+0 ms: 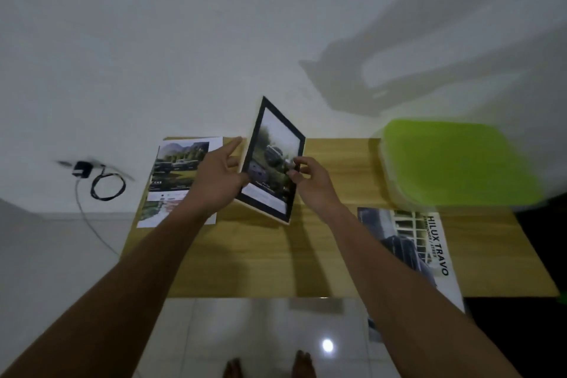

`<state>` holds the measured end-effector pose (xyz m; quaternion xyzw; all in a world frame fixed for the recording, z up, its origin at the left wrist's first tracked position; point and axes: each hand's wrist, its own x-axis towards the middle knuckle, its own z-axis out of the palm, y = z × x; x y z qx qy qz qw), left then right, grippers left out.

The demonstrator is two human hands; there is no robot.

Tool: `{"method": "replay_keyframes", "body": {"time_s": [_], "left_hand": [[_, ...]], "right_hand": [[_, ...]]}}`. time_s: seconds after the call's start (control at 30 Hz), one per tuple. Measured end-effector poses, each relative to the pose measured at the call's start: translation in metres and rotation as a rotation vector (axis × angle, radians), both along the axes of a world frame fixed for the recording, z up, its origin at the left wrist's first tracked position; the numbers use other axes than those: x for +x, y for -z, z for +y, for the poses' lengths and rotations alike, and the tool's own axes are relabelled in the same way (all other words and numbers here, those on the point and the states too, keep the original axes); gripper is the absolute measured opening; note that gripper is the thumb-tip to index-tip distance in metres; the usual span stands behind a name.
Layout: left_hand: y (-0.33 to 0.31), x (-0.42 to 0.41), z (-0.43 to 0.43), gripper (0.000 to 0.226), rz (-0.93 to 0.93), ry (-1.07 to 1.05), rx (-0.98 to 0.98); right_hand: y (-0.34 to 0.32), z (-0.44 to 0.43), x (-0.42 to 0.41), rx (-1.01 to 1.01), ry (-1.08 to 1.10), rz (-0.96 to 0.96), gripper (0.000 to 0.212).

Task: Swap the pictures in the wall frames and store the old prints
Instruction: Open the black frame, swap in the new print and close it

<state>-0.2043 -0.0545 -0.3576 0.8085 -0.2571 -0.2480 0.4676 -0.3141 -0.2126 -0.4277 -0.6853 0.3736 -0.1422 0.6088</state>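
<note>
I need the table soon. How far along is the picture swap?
Done: one black-edged frame is off the wall. In hand: left hand holds it tilted over the wooden table, right hand at its print. Left: loose car prints aren't yet in the green-lidded box.

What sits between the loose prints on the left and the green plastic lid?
Head view: the black picture frame, held above the wooden table by both hands.
</note>
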Motion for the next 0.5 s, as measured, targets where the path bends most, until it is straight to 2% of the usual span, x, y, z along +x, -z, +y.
{"method": "replay_keyframes", "body": {"time_s": [0.07,0.2,0.33,0.5], "left_hand": [[0.005,-0.007,-0.001,0.071,-0.073,0.022,0.022],[0.016,-0.024,-0.003,0.061,-0.096,0.076,0.012],[0.025,-0.041,-0.009,0.063,-0.082,0.119,-0.046],[0.044,-0.064,-0.021,0.057,-0.107,0.123,-0.030]], "right_hand": [[-0.002,0.006,0.014,0.037,-0.038,-0.040,0.032],[-0.015,0.009,0.023,0.214,-0.080,-0.091,0.059],[-0.020,0.001,0.013,0.211,-0.117,-0.149,0.065],[-0.015,-0.007,0.000,0.187,-0.067,-0.128,0.062]]}}
